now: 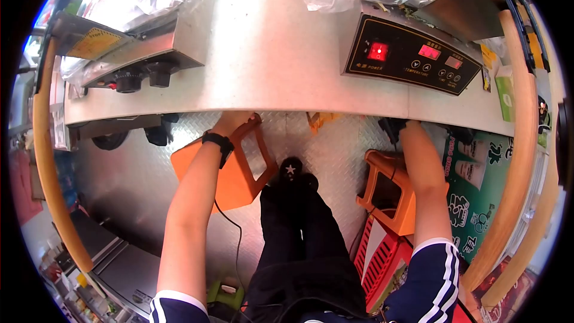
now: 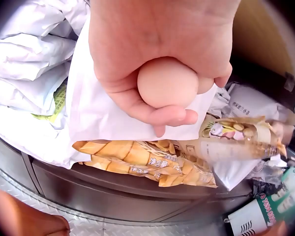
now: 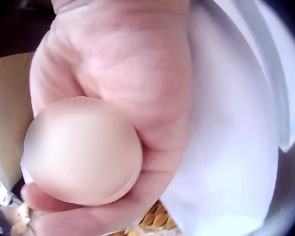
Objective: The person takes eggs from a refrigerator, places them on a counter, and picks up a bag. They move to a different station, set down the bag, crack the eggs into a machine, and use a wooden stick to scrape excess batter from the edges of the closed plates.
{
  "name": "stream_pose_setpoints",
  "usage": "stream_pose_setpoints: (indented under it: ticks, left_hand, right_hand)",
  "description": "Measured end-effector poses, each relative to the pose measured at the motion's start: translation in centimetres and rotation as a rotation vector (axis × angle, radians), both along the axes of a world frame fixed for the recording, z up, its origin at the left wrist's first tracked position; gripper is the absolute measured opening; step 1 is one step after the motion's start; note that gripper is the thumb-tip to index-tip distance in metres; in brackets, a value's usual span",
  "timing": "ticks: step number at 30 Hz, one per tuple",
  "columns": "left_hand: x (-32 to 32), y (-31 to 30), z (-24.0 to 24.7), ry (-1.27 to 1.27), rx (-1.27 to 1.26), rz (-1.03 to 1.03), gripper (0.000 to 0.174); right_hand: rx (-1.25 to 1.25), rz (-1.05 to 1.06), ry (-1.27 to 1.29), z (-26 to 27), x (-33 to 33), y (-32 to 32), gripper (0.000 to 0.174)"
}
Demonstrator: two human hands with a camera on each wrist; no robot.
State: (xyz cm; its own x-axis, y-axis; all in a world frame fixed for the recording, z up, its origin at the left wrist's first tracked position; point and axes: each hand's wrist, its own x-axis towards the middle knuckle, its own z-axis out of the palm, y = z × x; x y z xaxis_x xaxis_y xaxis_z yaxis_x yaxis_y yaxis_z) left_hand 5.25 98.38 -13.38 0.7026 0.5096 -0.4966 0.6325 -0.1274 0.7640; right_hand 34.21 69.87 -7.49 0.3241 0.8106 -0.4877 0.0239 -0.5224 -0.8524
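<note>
In the left wrist view my left hand point(image 2: 162, 37) curls its fingers around a pale egg point(image 2: 167, 82). A second egg point(image 2: 205, 84) shows partly beside it, under the palm. Behind that hand lie a white paper sheet or bag point(image 2: 91, 115) and orange-printed paper bags point(image 2: 132, 160). My right hand point(image 3: 123, 73), in the right wrist view, cups a smooth, pale, egg-like round thing point(image 3: 83, 150), blurred in this view, with fingers bent below it. White paper point(image 3: 226, 118) is beside it. From the head, the counter edge hides most of both hands.
Above the hands runs a steel counter point(image 1: 269, 78) bearing a control panel point(image 1: 412, 54) on the right and a knobbed appliance point(image 1: 143, 66) on the left. Orange stools point(image 1: 218, 182) point(image 1: 400, 203) stand below, and a red basket point(image 1: 376, 257) is at the right.
</note>
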Motion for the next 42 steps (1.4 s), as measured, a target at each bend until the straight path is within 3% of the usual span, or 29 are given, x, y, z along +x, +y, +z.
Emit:
stream_pose_setpoints:
  ticks: [2,8,15,23,26,29,35,38,42]
  left_hand:
    - [0.0,0.6,-0.6,0.037,0.064,-0.151,0.026]
    - [-0.2,-0.6,0.8,-0.072,-0.034,0.007,0.031]
    - [0.0,-1.2,1.2,-0.01,-0.048,-0.014,0.035]
    - [-0.8,-0.1,0.3,-0.05,-0.107,-0.053,0.026]
    - [-1.2,0.0,-0.5,-0.067,-0.192,0.042,0.025]
    - [-1.2,0.3,-1.6,-0.037,-0.17,-0.04,0.026]
    - [-1.0,-0.5,0.2,-0.047,-0.14,-0.006,0.028]
    - [-0.7,-1.0,1.8,0.015,-0.128,-0.012,0.029]
    - [-1.3,-1.1,0.7,-0.074,-0.159,-0.026,0.031]
  right_hand:
    - [-0.061,0.055,-0.007,0.7,2.2,0.1,0.024]
    - [-0.188,0.182,0.048,0.9,3.1,-1.0,0.023]
    - [-0.315,0.311,0.099,1.2,4.4,-1.7,0.023]
    - [-0.484,0.535,0.186,0.6,4.6,-0.7,0.022]
    - [-0.535,0.627,0.235,0.1,4.2,-0.3,0.021]
    - [-0.574,0.692,0.307,-0.6,3.6,-0.6,0.021]
    - [-0.6,0.768,0.442,-1.4,0.1,-1.9,0.021]
    - [-0.712,0.798,0.352,-1.3,-2.6,-1.3,0.035]
    - [-0.76,0.762,0.224,-5.9,-2.0,-0.5,0.032]
